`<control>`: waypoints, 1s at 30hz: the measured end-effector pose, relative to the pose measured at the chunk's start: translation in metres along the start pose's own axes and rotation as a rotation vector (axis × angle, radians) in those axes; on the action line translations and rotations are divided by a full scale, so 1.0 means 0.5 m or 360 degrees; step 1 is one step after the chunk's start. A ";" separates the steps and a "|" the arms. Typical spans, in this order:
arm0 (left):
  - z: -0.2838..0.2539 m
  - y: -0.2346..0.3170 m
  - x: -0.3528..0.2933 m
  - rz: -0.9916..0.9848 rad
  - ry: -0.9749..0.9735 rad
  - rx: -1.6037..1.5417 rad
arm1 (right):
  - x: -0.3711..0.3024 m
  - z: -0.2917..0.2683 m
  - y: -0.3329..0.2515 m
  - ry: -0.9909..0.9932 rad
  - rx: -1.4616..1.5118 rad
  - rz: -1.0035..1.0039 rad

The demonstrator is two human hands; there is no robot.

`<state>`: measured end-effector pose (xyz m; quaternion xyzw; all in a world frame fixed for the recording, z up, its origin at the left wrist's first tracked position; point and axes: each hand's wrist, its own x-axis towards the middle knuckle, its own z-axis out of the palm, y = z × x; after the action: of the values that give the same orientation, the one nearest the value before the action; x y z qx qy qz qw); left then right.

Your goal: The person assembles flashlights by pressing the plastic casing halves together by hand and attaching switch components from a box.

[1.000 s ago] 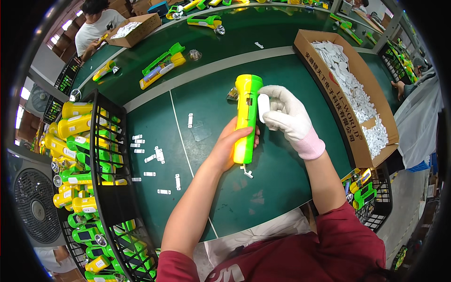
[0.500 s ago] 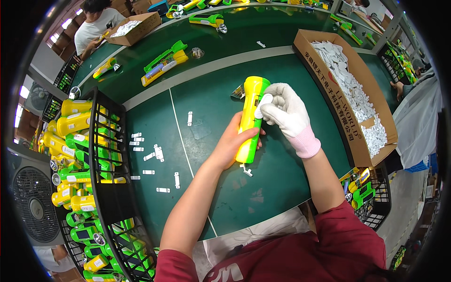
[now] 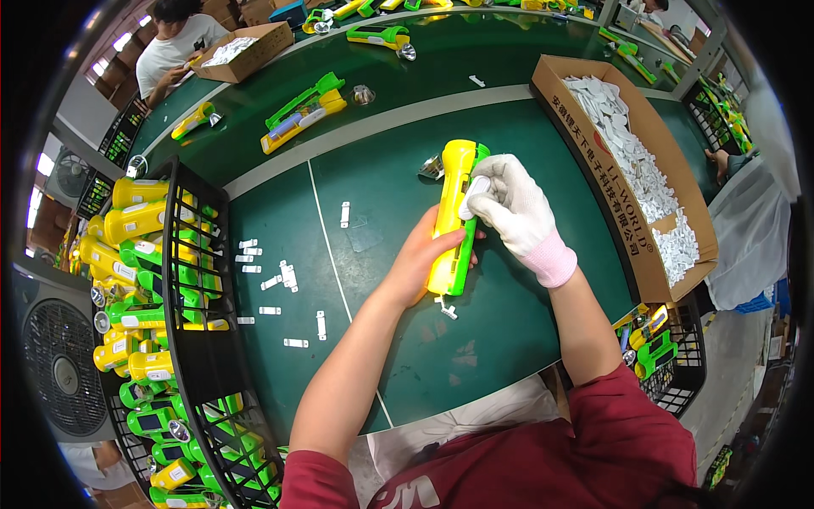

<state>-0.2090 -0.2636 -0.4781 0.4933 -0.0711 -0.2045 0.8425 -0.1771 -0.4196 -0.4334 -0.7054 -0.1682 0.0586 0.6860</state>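
My left hand (image 3: 415, 259), bare, is wrapped round a yellow and green flashlight (image 3: 455, 174) that stands nearly upright in the view, its wide head end away from me. In my gloved right hand (image 3: 519, 208) a white oval plastic piece (image 3: 477, 192) is pinched between thumb and fingers. It lies against the flashlight's right side, where the yellow and green halves meet; whether it is seated cannot be seen. A shiny reflector (image 3: 431, 167) shows just left of the flashlight head. Below the tail end dangles a small white part (image 3: 448, 312).
Several small white strips (image 3: 288, 276) lie on the green table's left. A black crate (image 3: 199, 339) of flashlights stands left, a cardboard box (image 3: 593, 161) of white pieces right. Beyond, a green belt carries open flashlights (image 3: 307, 119). A person (image 3: 174, 51) works at far left.
The white piece has tilted and sits closer along the flashlight's side, my right fingers moving slightly with it. Flashlights on the belt have shifted a little to the right.
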 end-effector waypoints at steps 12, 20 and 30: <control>0.008 0.006 -0.003 0.0019 -0.0004 -0.0089 | -0.004 -0.003 -0.004 -0.0018 -0.0184 -0.0115; 0.002 0.000 -0.004 0.0107 0.0011 0.0016 | -0.008 0.006 -0.015 0.0267 -0.0995 -0.0545; -0.001 0.007 -0.007 -0.0091 -0.0081 -0.0075 | -0.012 0.003 -0.045 0.0123 -0.0771 0.0046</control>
<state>-0.2108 -0.2603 -0.4751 0.4698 -0.0735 -0.2428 0.8456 -0.1868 -0.4200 -0.4122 -0.8533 -0.1410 -0.0006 0.5020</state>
